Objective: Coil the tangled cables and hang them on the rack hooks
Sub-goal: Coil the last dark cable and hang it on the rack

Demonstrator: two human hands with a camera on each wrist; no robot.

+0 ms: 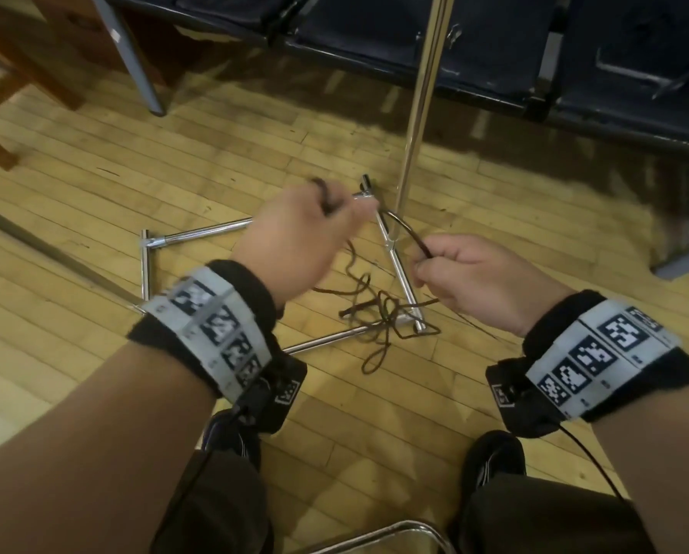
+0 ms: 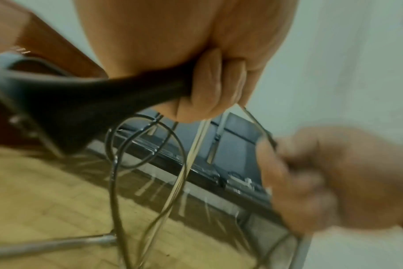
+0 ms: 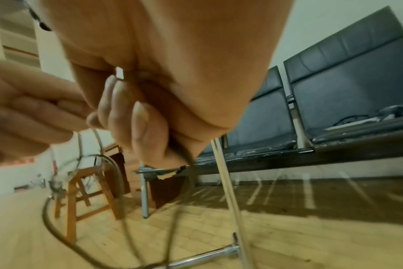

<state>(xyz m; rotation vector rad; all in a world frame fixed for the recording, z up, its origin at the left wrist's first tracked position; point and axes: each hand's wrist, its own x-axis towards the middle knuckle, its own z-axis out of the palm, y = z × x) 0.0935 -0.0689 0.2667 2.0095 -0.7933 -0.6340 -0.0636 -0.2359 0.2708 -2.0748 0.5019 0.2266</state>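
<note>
Blur smears the left hand [image 1: 299, 233] in the head view, so its fingertips are hard to read there, and the rack's hooks lie outside every frame; only the rack pole [image 1: 424, 94] and the chrome base frame [image 1: 399, 269] on the wooden floor [image 1: 95, 193] show. In the left wrist view the strand near the lens swells into a dark smear, and the right hand [image 2: 334, 178] is soft and out of focus. Thin and dark brown, the cable [image 1: 379, 313] arcs in a short loop between the two hands, then drops into a loose tangle of overlapping loops lying across the near corner of the base frame, below and between the hands. The left hand's fingers [image 2: 209, 87] are curled tight around the cable, with strands hanging down from the fist. The right hand [image 1: 474, 273] pinches the cable between thumb and curled fingers [image 3: 138, 123], a length trailing down toward the floor. Dark padded bench seats [image 3: 334, 81] stand behind the pole, a wooden stool [image 3: 87, 191] off to the side.
</note>
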